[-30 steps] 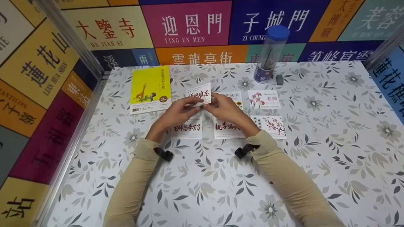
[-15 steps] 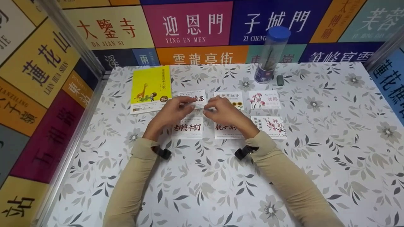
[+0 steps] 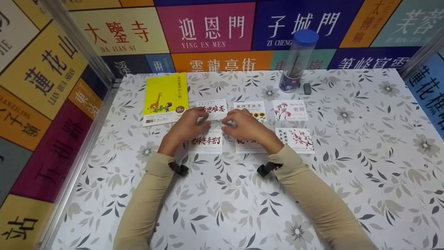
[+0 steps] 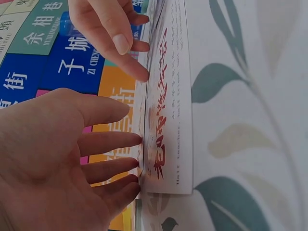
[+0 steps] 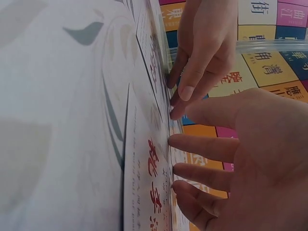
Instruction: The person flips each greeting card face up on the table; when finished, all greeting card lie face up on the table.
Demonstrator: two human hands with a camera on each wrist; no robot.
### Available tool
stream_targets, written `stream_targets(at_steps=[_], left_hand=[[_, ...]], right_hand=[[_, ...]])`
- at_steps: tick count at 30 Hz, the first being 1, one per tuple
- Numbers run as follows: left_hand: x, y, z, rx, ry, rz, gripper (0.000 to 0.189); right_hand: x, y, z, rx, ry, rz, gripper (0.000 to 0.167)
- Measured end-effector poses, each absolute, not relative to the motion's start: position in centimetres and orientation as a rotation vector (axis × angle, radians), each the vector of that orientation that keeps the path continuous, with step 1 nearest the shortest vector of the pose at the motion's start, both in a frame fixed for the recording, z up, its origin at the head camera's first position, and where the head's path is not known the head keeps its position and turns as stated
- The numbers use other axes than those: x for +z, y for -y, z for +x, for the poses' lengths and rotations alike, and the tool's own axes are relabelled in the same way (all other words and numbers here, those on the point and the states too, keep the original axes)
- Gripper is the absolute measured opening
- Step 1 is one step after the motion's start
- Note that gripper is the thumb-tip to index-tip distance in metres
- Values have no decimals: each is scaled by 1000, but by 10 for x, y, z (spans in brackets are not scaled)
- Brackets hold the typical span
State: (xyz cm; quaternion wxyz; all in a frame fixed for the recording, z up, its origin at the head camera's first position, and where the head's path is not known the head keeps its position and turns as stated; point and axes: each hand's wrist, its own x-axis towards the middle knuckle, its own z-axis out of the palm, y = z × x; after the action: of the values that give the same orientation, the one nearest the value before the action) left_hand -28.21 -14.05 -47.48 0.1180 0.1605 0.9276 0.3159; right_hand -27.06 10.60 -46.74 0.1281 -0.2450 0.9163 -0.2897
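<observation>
A white card with dark red brush lettering point(image 3: 216, 108) lies flat in the back row, beside the yellow book. My left hand point(image 3: 185, 126) is over its left front corner, fingers loosely bent and holding nothing. Across a small gap, my right hand point(image 3: 247, 125) hovers at the sunflower card point(image 3: 249, 105), partly covering it. Whether the fingertips touch the cards is hard to tell. Below my left hand lies another red-lettered card point(image 4: 168, 120). Beneath my right hand is a third red-lettered card point(image 5: 149, 183), partly hidden by that hand in the head view.
To the right lie a carnation card point(image 3: 290, 110) and a pink blossom card point(image 3: 300, 139). A yellow book point(image 3: 166, 93) lies at the back left. Behind the cards stands a clear tube with a blue lid point(image 3: 298, 60), next to a small dark green block point(image 3: 307, 89).
The red-lettered card was held up tilted between both hands; it now lies flat in the back row. Both hands have let go, and their fingertips have drawn slightly toward me.
</observation>
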Motion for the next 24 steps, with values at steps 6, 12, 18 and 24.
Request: stream_targets(at_steps=[6,12,18,24], left_hand=[[-473,141,-281,918,-2689,431,48],[-470,142,-278,894,-2697,485,48],[-469,142,-277,891,-2701,478,48],[-472,141,-279,888,-2705,504,48]], right_hand=[[-469,-110,-271,-880,-2657,-720,41],[-470,-117,-274,-913,-2638,-849,37],[-472,-122,-276,-933,-2603,-917,34],[-476,-126,-276,-958,-2603,-967,30]])
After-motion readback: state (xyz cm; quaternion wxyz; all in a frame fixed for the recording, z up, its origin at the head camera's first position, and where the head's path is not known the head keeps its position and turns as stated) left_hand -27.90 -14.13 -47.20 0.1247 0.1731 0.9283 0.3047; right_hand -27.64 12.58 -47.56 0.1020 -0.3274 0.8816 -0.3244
